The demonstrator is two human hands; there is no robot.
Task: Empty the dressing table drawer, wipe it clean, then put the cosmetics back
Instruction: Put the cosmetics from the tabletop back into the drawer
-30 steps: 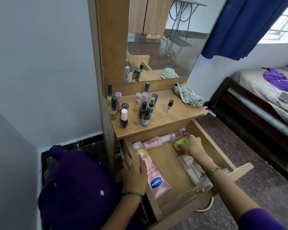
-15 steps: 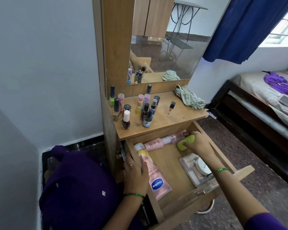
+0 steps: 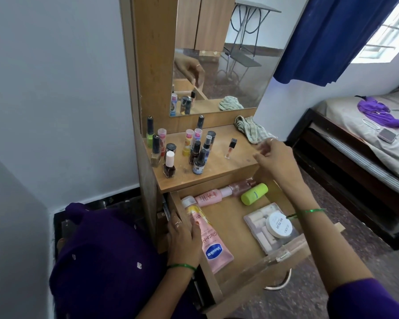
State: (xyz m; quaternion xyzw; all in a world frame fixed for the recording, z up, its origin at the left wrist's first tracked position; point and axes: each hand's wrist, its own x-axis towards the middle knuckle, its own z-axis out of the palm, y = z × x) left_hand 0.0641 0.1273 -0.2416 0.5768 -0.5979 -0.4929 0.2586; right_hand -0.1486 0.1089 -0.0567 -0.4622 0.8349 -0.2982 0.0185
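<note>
Open drawer (image 3: 219, 286): green bottle (image 3: 254, 194) below empty right hand (image 3: 273, 157).

Lime-green bottle (image 3: 254, 193), pink tube (image 3: 214, 246)
</note>
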